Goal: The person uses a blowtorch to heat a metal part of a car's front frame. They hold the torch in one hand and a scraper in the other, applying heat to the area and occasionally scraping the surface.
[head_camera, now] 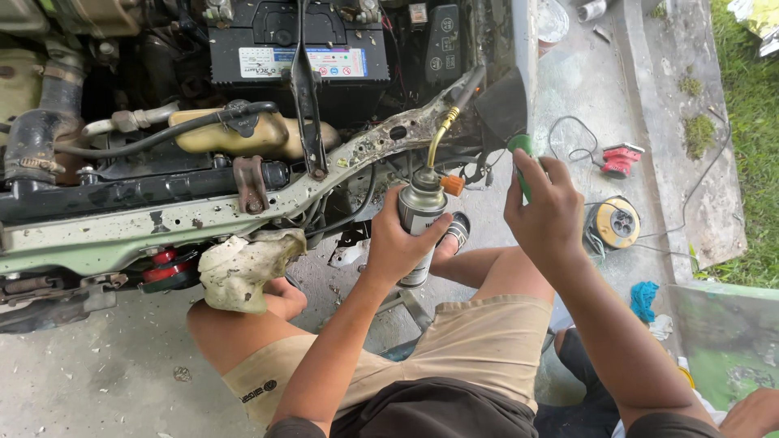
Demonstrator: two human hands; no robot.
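Observation:
My left hand (pixel 398 243) grips a silver gas canister (pixel 420 219) upright; a torch head with an orange knob (pixel 453 185) and a curved brass nozzle (pixel 441 134) sits on top of it. The nozzle points up toward the pale green front cross-member (pixel 162 219) of an open engine bay. My right hand (pixel 548 211) is closed around a green lighter-like object (pixel 521 148), held just right of the nozzle tip. I sit on concrete in beige shorts, knees apart.
A black battery (pixel 296 49), a yellowish coolant tank (pixel 235 134) and black hoses fill the engine bay. A dirty rag (pixel 243 272) hangs from the frame. A red tool (pixel 621 158), a yellow round reel (pixel 617 221), wires and a blue cloth (pixel 643 298) lie on the right.

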